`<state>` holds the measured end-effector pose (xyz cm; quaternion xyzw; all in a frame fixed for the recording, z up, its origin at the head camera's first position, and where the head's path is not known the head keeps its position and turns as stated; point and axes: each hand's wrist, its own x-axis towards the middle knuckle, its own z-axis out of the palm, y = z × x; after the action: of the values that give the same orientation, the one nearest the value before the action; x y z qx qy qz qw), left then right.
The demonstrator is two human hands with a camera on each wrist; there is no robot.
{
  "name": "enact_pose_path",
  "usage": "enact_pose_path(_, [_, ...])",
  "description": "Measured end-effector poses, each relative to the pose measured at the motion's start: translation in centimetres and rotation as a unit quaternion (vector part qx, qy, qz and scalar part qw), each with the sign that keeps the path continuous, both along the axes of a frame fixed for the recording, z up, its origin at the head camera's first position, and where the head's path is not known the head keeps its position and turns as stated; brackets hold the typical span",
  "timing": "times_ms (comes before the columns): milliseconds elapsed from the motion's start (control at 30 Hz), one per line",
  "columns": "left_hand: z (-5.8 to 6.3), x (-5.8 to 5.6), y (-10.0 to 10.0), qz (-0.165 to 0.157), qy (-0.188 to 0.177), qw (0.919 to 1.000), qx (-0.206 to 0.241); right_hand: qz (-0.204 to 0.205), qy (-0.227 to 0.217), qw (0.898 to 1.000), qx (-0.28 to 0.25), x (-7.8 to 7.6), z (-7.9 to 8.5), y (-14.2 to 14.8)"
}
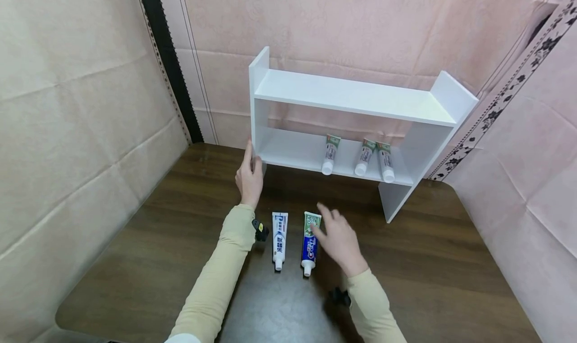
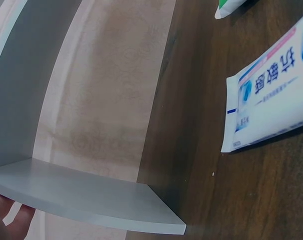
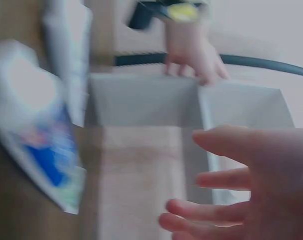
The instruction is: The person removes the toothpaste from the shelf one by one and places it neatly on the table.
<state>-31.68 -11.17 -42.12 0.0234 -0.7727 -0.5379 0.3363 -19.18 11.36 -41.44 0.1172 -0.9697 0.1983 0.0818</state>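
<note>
On the left, my left hand (image 1: 250, 178) rests its fingers against the outer side of the white shelf unit (image 1: 356, 95), low on its left panel. My right hand (image 1: 340, 238) hovers with spread fingers beside a blue and green toothpaste tube (image 1: 309, 243), its fingertips overlapping the tube's upper end in the head view. Nothing is between those fingers. A white and blue toothpaste tube (image 1: 279, 238) lies left of it, both caps toward me. In the left wrist view the white tube (image 2: 271, 90) shows its flat crimped end.
Three small white and green tubes (image 1: 331, 155) stand on the unit's lower shelf, caps forward, one near the middle and two toward the right. The brown wooden table (image 1: 149, 258) is bordered by pale cloth walls (image 1: 76, 107).
</note>
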Motion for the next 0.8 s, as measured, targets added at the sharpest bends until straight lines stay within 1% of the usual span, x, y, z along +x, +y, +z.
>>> enact_pose_path(67, [0.0, 0.0, 0.0, 0.001, 0.0, 1.0, 0.001, -0.013, 0.021, 0.999, -0.023, -1.2, 1.7, 0.3])
enact_pose_path(167, [-0.1, 0.0, 0.0, 0.003, 0.0, 1.0, 0.002, -0.026, 0.043, 0.998, -0.038, -3.2, 3.8, 0.6])
enact_pose_path(233, [-0.1, 0.0, 0.1, 0.001, -0.002, 1.0, 0.003, -0.03, 0.048, 0.998, -0.037, -4.6, 4.9, 0.7])
enact_pose_path(300, [-0.1, 0.0, 0.2, -0.001, -0.005, 1.0, 0.004, -0.031, 0.047, 0.998, -0.031, -5.9, 5.5, 0.8])
enact_pose_path(400, [-0.3, 0.1, 0.3, -0.006, -0.011, 0.9999, 0.005, -0.03, 0.044, 0.998, -0.02, -7.3, 5.7, 0.8])
enact_pose_path(500, [-0.4, 0.0, 0.2, -0.006, -0.007, 1.0, 0.001, -0.032, 0.034, 0.999, -0.015, -8.0, 5.5, 0.7])
enact_pose_path(633, [-0.4, -0.1, 0.1, -0.005, 0.004, 1.0, -0.003, -0.046, 0.032, 0.998, -0.021, -8.3, 5.3, 0.5])
enact_pose_path(800, [-0.3, -0.2, -0.2, -0.004, 0.006, 1.0, 0.002, -0.063, 0.047, 0.996, -0.043, -8.2, 5.2, 0.2])
